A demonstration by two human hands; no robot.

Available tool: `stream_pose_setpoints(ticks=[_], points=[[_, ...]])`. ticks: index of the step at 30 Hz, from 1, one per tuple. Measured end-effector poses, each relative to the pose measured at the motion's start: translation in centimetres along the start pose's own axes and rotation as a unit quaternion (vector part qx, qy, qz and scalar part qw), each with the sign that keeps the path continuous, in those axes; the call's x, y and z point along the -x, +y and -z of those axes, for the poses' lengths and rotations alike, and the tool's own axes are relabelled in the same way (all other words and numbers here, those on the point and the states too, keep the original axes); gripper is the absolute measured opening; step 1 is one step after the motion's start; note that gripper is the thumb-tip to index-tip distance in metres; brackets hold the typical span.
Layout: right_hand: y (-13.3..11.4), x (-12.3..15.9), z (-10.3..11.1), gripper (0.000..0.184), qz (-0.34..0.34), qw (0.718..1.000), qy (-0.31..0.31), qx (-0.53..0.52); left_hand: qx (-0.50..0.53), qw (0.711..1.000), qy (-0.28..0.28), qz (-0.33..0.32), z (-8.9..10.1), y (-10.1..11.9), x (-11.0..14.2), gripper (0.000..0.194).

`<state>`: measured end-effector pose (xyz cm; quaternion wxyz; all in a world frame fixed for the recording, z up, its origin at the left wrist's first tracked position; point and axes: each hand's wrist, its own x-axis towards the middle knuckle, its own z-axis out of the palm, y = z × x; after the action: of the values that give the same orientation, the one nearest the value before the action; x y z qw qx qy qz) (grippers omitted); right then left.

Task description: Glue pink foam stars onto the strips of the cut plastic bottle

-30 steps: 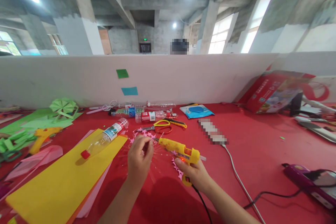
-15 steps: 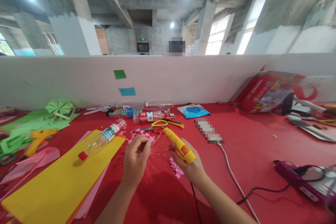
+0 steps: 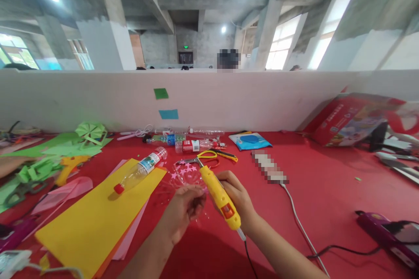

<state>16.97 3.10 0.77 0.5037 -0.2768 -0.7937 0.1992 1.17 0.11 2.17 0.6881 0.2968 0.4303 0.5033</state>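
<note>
A yellow hot glue gun (image 3: 221, 198) is gripped in my right hand (image 3: 240, 200), its nozzle pointing up and away from me and a clear glue stick showing at the back. My left hand (image 3: 186, 209) is closed in a pinch just left of the gun, at the edge of a clear plastic piece cut into fanned strips (image 3: 191, 177). A bit of pink shows at its fingertips; the fingers partly hide what they pinch. Pink paper stars (image 3: 188, 168) lie on the far part of the clear piece. Behind it rest yellow-handled scissors (image 3: 207, 155).
A clear bottle (image 3: 139, 172) lies on yellow paper (image 3: 98, 218) at left. Behind are more bottles (image 3: 193, 145), a box cutter (image 3: 225, 155) and a blue packet (image 3: 250, 141). Green paper (image 3: 39, 170) and an orange-yellow glue gun (image 3: 70, 169) lie near another person's arm (image 3: 13, 165). Cables cross the right.
My left hand has moved right, closer to the glue gun. The gun is now more upright, with its nozzle nearer the clear piece. The pile of pink stars by my right hand is now hidden.
</note>
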Motion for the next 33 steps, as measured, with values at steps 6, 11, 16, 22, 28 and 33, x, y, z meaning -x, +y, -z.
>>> stream_pose_setpoints(ticks=[6, 11, 16, 22, 28, 33], points=[[-0.4, 0.2, 0.0, 0.012, 0.102, 0.993, -0.047, 0.046, 0.031, 0.999, 0.026, 0.014, 0.4, -0.4, 0.0, 0.017], [0.1, 0.2, -0.2, 0.012, -0.013, 1.0, 0.018, 0.009, -0.04, 0.999, -0.005, 0.003, 1.5, 0.3, 0.2, 0.018], [0.0, -1.6, -0.2, 0.007, -0.104, 0.988, 0.112, -0.005, -0.075, 0.989, 0.064, -0.108, 3.9, 3.2, 0.4, 0.03], [0.0, -2.2, -1.6, 0.009, -0.143, 0.983, 0.1, -0.06, -0.062, 0.986, 0.095, -0.123, 5.0, 3.1, -0.2, 0.009], [0.3, -1.2, -3.1, 0.008, -0.153, 0.981, 0.097, -0.071, -0.126, 0.978, 0.121, -0.115, 4.8, 2.0, 0.0, 0.014], [0.1, -1.3, -3.1, 0.006, -0.122, 0.987, 0.1, -0.043, -0.426, 0.852, 0.194, -0.233, 4.7, 1.6, 0.3, 0.02]])
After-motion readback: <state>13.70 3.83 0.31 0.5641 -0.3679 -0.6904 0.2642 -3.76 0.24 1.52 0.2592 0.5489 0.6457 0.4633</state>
